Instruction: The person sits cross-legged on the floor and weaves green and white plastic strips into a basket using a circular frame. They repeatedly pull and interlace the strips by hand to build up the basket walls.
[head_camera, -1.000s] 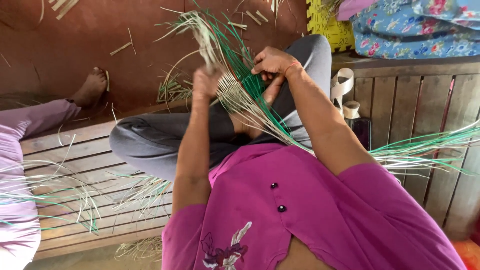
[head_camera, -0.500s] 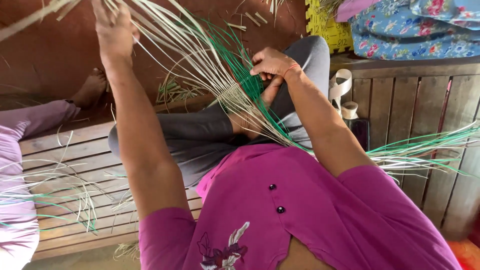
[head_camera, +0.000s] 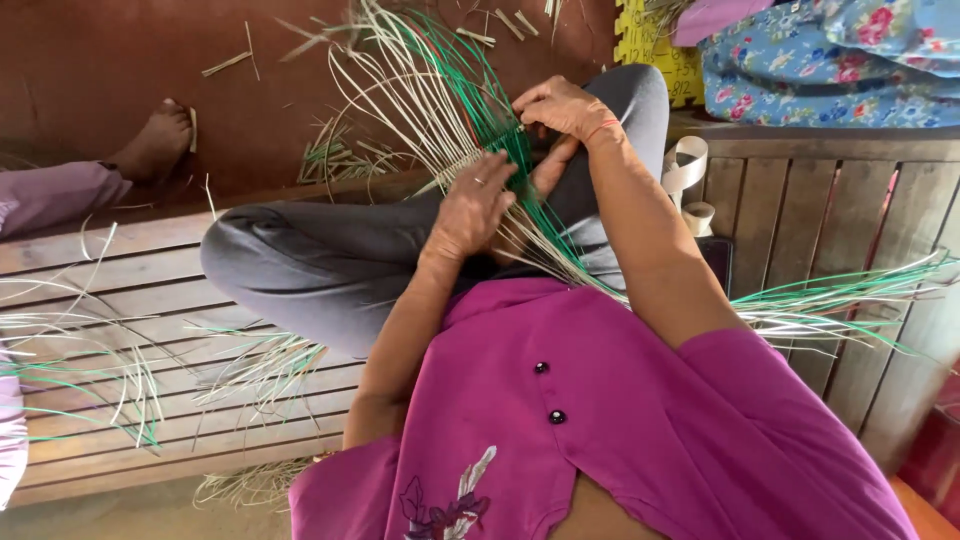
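Green and pale straw strips (head_camera: 470, 110), light and springy, being woven.
Strips are pinched by the right hand (head_camera: 562, 105) at twelve o'clock; the left hand (head_camera: 475, 205) is pressed flat, fingers together, on the woven junction.

We see strips (head_camera: 450, 110) – pale straw and green; shirt (head_camera: 620, 420) magenta, black buttons, floral print; trousers (head_camera: 330, 260) grey; cloth (head_camera: 830, 60) blue, pink flowers; bench (head_camera: 110, 290) brown.
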